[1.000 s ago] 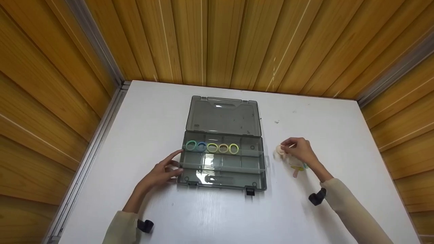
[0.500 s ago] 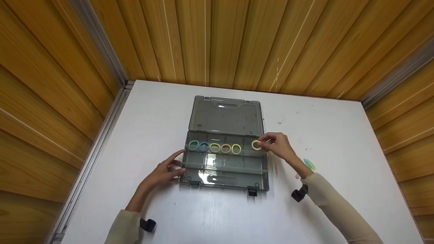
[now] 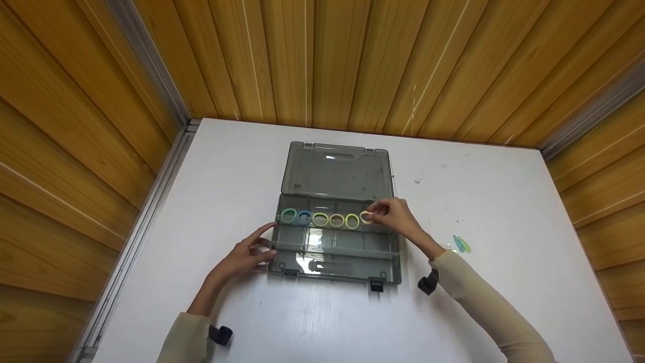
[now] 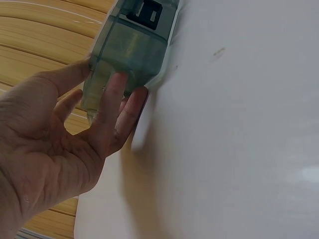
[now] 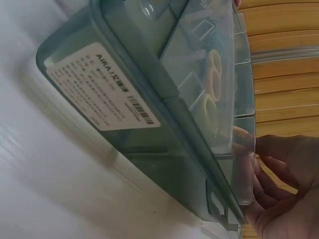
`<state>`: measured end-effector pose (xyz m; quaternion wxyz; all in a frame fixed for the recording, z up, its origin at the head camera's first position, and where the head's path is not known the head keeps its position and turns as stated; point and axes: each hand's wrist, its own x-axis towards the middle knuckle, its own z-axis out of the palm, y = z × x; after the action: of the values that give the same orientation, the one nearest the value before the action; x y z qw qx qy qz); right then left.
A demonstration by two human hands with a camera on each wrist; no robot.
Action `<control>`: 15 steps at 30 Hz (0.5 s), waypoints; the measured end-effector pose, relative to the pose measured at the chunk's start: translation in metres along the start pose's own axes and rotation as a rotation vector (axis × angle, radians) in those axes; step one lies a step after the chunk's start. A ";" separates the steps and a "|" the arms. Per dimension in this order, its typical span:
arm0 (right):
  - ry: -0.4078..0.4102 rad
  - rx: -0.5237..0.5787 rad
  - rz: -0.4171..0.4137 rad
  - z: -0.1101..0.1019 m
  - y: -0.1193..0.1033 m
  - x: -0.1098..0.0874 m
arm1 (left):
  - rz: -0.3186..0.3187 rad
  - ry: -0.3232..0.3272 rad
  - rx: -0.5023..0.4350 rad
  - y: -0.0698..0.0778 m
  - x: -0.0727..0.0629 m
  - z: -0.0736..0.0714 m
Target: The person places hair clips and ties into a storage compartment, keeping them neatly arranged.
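An opened grey see-through storage box (image 3: 347, 279) lies on the white table. Several ring-shaped hair ties, among them a green one (image 3: 288, 216), a blue one (image 3: 304, 218) and a yellow one (image 3: 352, 221), form a row in its back compartments. My right hand (image 3: 398, 218) pinches a pale cream hair tie (image 3: 365, 217) at the right end of this row, inside the box. Its fingertips show partly through the clear wall in the right wrist view. My left hand (image 3: 245, 256) rests its extended fingers (image 4: 113, 94) against the box's left side.
Two slim clips, teal and green (image 3: 461, 244), lie on the table right of the box, by my right sleeve (image 3: 484, 297). The lid (image 3: 337, 171) is folded back behind the box. Wooden slat walls (image 3: 327, 60) stand behind the table.
My right hand has picked the cream hair tie from the small pile on the right and carried it left into the box's back row. The left hand has stayed at the box's side.
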<state>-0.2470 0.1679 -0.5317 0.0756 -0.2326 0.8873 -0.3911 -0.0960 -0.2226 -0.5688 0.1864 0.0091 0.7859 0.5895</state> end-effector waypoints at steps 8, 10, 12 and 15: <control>0.010 -0.122 0.005 0.006 0.001 -0.002 | 0.018 -0.005 0.030 -0.001 -0.001 0.000; 0.008 -0.118 0.007 0.007 0.001 -0.003 | 0.022 -0.008 0.038 -0.002 -0.002 0.000; 0.001 -0.105 0.018 0.008 0.000 -0.004 | 0.018 -0.010 0.032 -0.003 -0.004 0.000; -0.009 -0.097 0.024 0.009 0.000 -0.005 | 0.006 -0.010 0.014 -0.004 -0.006 0.000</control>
<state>-0.2399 0.1646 -0.5380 0.0730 -0.2273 0.9075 -0.3457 -0.0896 -0.2254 -0.5713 0.1886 0.0159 0.7891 0.5844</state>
